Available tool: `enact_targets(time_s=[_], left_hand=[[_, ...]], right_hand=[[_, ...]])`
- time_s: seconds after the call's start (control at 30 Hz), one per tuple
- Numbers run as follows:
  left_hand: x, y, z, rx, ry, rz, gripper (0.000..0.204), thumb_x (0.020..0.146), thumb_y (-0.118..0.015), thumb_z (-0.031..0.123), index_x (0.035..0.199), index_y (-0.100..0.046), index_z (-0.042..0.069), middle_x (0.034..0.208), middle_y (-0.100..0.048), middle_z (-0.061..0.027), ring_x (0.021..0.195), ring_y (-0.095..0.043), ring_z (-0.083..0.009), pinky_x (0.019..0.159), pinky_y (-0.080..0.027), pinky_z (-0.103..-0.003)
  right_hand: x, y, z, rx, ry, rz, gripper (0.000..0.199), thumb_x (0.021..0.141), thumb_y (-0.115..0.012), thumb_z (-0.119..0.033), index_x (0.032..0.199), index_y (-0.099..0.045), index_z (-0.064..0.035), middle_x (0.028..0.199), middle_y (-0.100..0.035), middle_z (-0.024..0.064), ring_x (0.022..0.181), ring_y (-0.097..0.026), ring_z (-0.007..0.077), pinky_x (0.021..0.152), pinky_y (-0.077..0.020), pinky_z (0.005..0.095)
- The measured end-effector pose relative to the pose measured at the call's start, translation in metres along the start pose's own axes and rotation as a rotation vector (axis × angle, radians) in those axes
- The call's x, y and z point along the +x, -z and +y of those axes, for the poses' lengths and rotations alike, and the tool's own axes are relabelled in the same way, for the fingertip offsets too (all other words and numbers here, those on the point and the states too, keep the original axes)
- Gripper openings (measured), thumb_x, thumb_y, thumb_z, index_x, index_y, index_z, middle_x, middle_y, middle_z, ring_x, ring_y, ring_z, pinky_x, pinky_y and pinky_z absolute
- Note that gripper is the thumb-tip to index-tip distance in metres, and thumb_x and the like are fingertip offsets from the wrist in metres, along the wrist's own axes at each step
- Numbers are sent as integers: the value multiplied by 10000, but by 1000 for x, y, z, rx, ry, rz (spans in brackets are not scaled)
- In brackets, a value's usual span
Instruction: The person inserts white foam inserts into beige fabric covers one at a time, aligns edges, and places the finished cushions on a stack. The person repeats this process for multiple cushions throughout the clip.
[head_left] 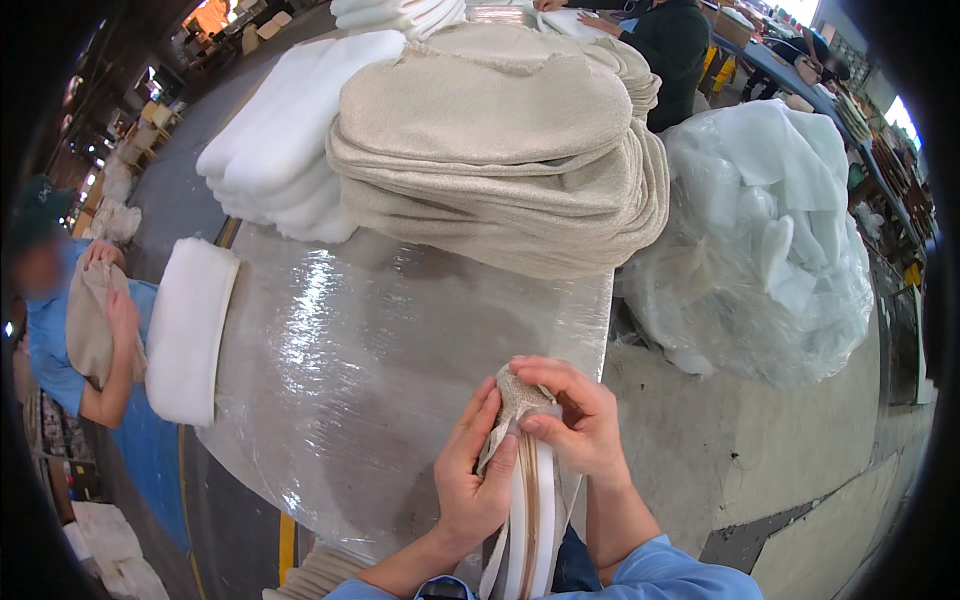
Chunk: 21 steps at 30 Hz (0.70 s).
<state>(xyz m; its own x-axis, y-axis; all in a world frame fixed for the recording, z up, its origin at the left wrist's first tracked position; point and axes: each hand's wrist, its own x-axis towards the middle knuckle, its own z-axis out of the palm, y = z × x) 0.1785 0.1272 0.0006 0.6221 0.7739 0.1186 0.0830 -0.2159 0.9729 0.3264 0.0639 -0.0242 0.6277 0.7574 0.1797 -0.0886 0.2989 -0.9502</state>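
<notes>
A beige fabric cover is drawn over the far end of a padded piece standing on edge close to my body. White foam padding shows along this piece, with a thin brown layer running between the foam sides. My left hand presses the cloth from the left, thumb along the near side. From the right, my right hand curls over the covered end, with fingers on top and thumb at the cloth's edge. The cover hangs loose on the left side, and the piece's lower end leaves the view.
The table is wrapped in shiny plastic film. Beige covers are stacked at its far side, beside white foam pads. A single white pad lies at the left edge. A plastic-wrapped foam bundle stands right. A co-worker at left handles beige cloth.
</notes>
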Motion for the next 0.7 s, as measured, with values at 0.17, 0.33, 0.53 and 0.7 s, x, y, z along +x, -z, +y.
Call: enact_targets(time_s=[0.17, 0.33, 0.53, 0.7], left_hand=[[7, -3, -8, 122, -104, 97, 328, 992, -648, 14, 1301, -710, -76, 1390, -671, -242, 1271, -679, -333, 1070, -531, -400], [12, -12, -7, 193, -173, 170, 255, 954, -651, -14, 1180, -744, -87, 1262, -726, -243, 1176, -724, -362, 1020, -574, -414], [14, -18, -12, 163, -243, 217, 223, 923, -635, -46, 1111, -746, -92, 1227, -735, -245, 1165, -733, -370, 1021, -589, -426], [21, -17, -8, 147, -297, 182, 218, 895, -637, -77, 1083, -748, -81, 1206, -744, -228, 1182, -731, -368, 1033, -592, -427]], right_hand=[[5, 3, 16, -258, 290, -37, 147, 910, -769, 21, 1038, -697, 13, 1194, -764, 176, 1206, -716, 359, 1032, -570, 443], [-13, -17, 31, -240, 356, 183, 81, 954, -743, -6, 987, -675, 21, 1152, -762, 194, 1166, -725, 365, 1037, -574, 482], [-21, -19, 35, -238, 352, 247, 100, 955, -755, -30, 971, -675, 28, 1120, -764, 204, 1094, -742, 354, 1003, -586, 479], [-25, -18, 26, -270, 329, 267, 110, 931, -780, -21, 955, -685, 27, 1087, -771, 200, 1009, -751, 313, 927, -606, 426]])
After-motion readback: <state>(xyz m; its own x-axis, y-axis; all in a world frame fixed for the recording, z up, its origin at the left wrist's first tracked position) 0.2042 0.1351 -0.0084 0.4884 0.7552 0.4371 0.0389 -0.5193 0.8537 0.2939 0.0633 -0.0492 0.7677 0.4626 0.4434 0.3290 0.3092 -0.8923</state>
